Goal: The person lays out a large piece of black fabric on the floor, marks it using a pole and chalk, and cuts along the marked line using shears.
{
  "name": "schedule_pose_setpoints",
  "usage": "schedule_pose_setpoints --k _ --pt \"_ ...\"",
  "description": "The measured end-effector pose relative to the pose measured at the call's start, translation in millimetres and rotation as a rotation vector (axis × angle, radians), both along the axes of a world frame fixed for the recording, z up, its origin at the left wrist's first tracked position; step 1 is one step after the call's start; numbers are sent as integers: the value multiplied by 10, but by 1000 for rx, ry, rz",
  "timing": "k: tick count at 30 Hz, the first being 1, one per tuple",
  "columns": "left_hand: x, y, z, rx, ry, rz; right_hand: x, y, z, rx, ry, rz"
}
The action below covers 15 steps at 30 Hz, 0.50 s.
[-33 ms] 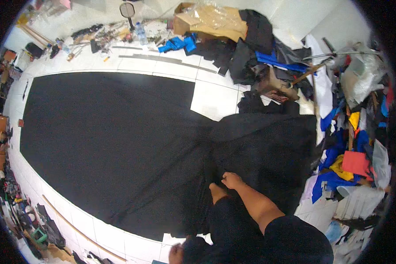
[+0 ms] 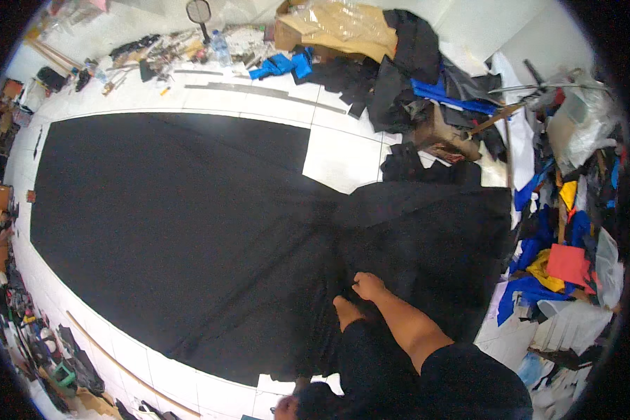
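Right hand [image 2: 368,285]: fingers curled down, gripping a bunched fold of the black fabric [image 2: 189,231]. Left hand [image 2: 344,308]: just beside it, pressed on the same cloth; finger spread cannot be told. Black fabric: large sheet spread flat over the white tiled floor [image 2: 339,150], rumpled near the hands. Surroundings: cardboard box [image 2: 329,28] at far edge; blue, yellow and red scraps [image 2: 563,262] heaped at right.
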<state>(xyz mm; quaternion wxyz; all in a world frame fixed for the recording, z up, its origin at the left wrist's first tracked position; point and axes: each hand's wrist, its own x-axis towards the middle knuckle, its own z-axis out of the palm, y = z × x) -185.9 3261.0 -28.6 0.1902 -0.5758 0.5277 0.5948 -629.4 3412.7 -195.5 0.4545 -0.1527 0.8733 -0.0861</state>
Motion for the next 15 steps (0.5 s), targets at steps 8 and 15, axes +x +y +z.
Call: schedule_pose_setpoints --k 8,15 --pt "-457 175 73 76 -378 71 -1638 -662 -1762 226 407 515" --pt "-909 26 -34 187 -440 130 -2264 -274 -2613 7 472 560"
